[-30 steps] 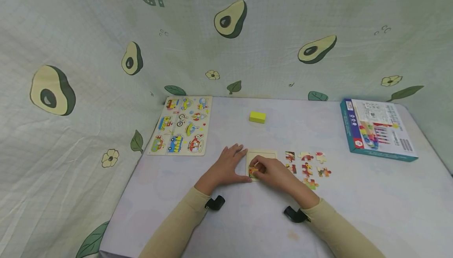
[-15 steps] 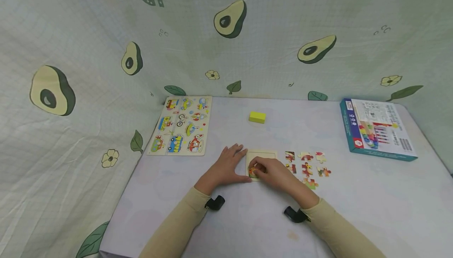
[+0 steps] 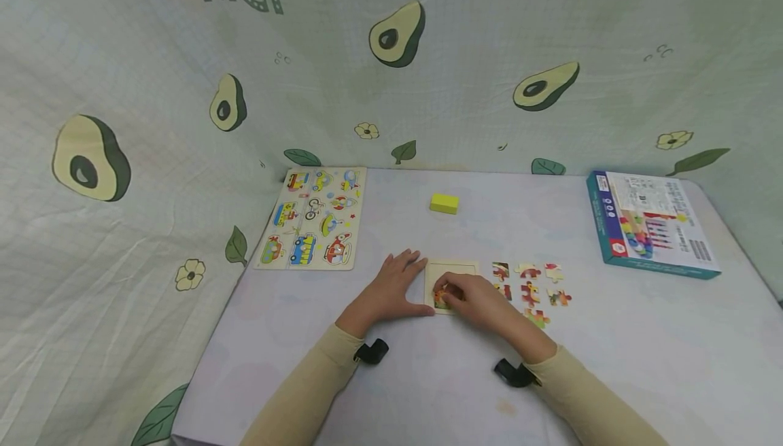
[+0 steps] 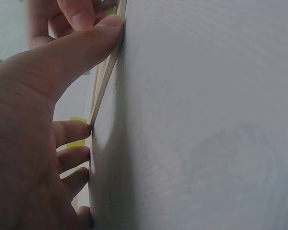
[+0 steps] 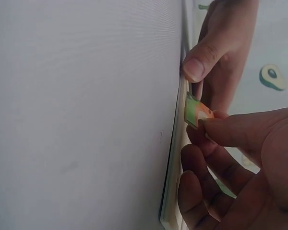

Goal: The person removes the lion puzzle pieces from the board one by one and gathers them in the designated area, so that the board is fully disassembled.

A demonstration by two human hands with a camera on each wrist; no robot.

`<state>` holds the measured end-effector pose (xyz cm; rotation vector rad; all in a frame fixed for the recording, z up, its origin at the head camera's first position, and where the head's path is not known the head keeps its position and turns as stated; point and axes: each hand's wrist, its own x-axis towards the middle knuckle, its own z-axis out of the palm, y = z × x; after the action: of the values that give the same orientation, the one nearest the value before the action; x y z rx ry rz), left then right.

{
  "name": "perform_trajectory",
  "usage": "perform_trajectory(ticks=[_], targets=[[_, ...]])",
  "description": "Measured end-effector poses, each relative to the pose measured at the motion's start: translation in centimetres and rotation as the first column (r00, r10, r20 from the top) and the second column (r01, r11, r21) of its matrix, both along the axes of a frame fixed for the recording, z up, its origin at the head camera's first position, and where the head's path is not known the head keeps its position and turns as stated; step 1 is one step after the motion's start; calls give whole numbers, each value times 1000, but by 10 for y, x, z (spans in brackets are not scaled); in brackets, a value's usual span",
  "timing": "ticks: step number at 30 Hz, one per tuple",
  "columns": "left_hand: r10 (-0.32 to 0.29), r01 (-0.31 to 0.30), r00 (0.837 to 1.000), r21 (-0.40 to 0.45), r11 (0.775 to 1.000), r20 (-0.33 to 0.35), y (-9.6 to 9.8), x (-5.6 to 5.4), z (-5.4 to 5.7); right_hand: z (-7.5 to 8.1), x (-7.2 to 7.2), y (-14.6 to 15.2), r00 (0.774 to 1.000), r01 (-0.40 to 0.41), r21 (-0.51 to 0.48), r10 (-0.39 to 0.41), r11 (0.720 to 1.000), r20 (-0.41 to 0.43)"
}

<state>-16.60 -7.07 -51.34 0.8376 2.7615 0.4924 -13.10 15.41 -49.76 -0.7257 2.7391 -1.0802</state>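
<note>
A small square wooden puzzle tray (image 3: 453,268) lies on the table, with a thin line printed along its raised border. My left hand (image 3: 391,291) is spread along its left side, the thumb at the near left corner and the index finger by the far one. Between thumb and fingers, my right hand (image 3: 474,300) pinches a jigsaw piece (image 5: 194,112) printed in green and orange. It is tilted over the tray's near left part, one edge close to the tray surface. Several loose jigsaw pieces (image 3: 531,293) lie in rows right of the tray.
Back left lies a picture board (image 3: 312,218) printed with vehicles. A yellow block (image 3: 444,203) stands beyond the tray. At the back right is a flat teal-edged box (image 3: 657,225). A printed cloth (image 3: 453,92) hangs behind the table.
My right hand has shifted very slightly to the right with the pinched jigsaw piece, which has turned a little. The left hand stays in place at the tray.
</note>
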Motion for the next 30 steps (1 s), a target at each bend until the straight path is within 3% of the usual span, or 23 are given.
perform_trajectory(ticks=[30], targets=[[13, -13, 1000, -23, 1000, 19, 2, 2, 4, 6, 13, 61, 990, 123, 61, -127, 991, 60]])
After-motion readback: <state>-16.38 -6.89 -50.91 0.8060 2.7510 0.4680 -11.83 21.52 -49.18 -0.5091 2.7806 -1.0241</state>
